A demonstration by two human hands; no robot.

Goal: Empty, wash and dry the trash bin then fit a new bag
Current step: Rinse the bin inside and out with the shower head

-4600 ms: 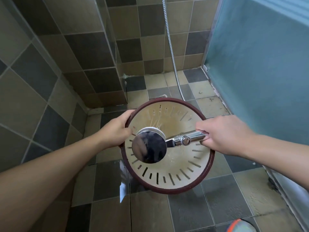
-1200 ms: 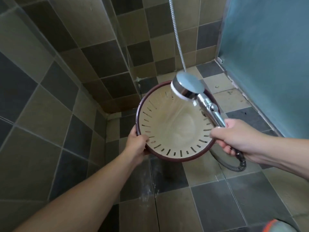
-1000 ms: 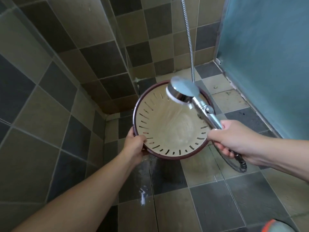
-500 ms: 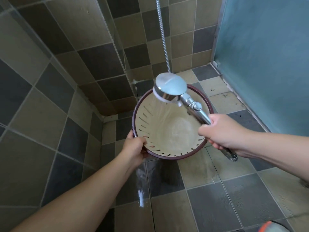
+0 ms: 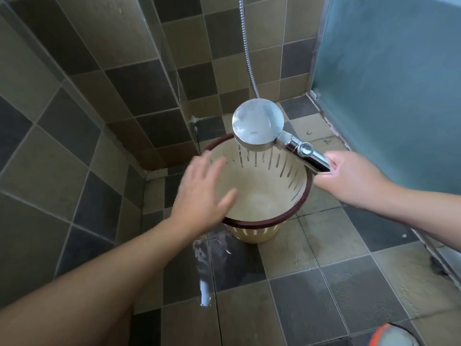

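Observation:
The cream slotted trash bin (image 5: 262, 193) with a dark red rim stands upright on the wet tiled floor. My left hand (image 5: 202, 193) hovers blurred over its left rim, fingers spread, holding nothing. My right hand (image 5: 349, 176) grips the handle of the chrome shower head (image 5: 258, 124), which hangs over the bin's far rim with its face pointing down. Thin streams of water fall from it into the bin.
Tiled walls close in at the left and back, with a corner just behind the bin. A frosted blue-green panel (image 5: 389, 83) stands at the right. The shower hose (image 5: 247, 46) runs up the back wall. An orange and grey object (image 5: 391, 337) shows at the bottom right.
The bin went from tilted in my left hand to standing upright on the floor. My left hand let go of its rim and opened. The shower head rose and levelled.

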